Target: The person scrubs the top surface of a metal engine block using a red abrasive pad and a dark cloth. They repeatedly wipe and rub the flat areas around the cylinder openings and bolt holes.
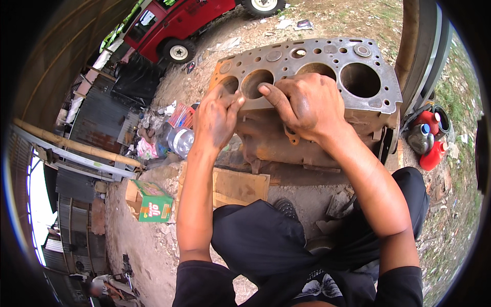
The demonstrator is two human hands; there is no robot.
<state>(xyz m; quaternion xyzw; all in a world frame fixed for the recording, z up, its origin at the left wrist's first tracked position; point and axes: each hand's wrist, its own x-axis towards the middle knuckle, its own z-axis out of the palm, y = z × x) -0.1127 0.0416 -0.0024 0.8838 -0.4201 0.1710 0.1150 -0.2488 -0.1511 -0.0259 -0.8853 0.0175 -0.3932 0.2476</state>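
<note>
Nearest, the person's dark-trousered knees, and to the left a green carton [153, 203] on the dirt. Just beyond the knees, boards [240, 187] lie under a rusty engine block [327, 89]; its flat grey top carries four round bores and small bolt holes. Both hands rest on its near edge, apart: the left hand [215, 120] loosely curled, the right hand [312, 105] spread with a finger at a bore rim. Red jugs [432, 148] stand right. A red vehicle [179, 25] is parked far left.
</note>
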